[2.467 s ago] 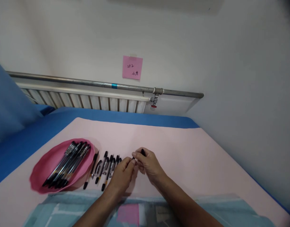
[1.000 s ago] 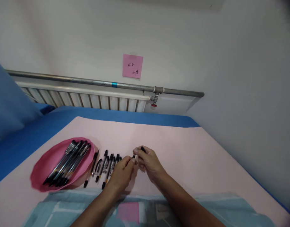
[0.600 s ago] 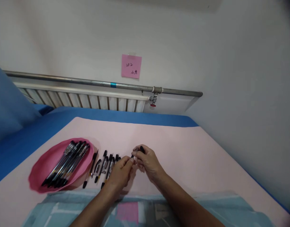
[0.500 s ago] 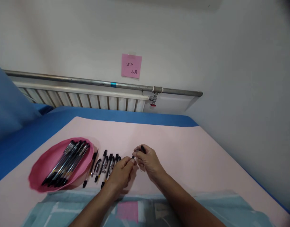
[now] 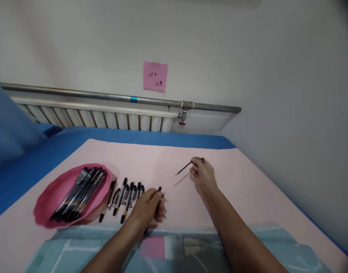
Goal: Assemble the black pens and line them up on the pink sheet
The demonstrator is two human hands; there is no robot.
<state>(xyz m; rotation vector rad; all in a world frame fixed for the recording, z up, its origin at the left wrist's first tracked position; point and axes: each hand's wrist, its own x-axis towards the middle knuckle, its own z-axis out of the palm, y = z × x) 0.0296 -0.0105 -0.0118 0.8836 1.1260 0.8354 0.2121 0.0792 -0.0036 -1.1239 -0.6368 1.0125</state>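
Observation:
My left hand [image 5: 149, 204] is closed around a pen barrel [image 5: 159, 188]; its black end pokes out above the thumb, and the rest is mostly hidden by the fingers. To the right and farther off, my right hand [image 5: 203, 174] pinches a thin dark pen refill [image 5: 184, 168], whose yellowish end points down and left. A small black piece [image 5: 202, 160] shows at the top of those fingers; whether it is joined to the refill is unclear. Just left of my left hand, several pens [image 5: 124, 197] with separate black-and-clear caps [image 5: 116, 198] lie in a row on the pink mat.
A pink scalloped basin [image 5: 43, 204] at the left holds several capped pens [image 5: 77, 197]. The pink mat [image 5: 247, 197] covers a blue surface [image 5: 151, 137]. Behind are a radiator [image 5: 122, 121], a metal pipe [image 5: 105, 96] with a red-handled valve, and a pink note [image 5: 155, 76] on the wall.
My hands were together at the pen; now my right hand has moved right and away, drawing the refill out of the barrel. My left hand stays about where it was.

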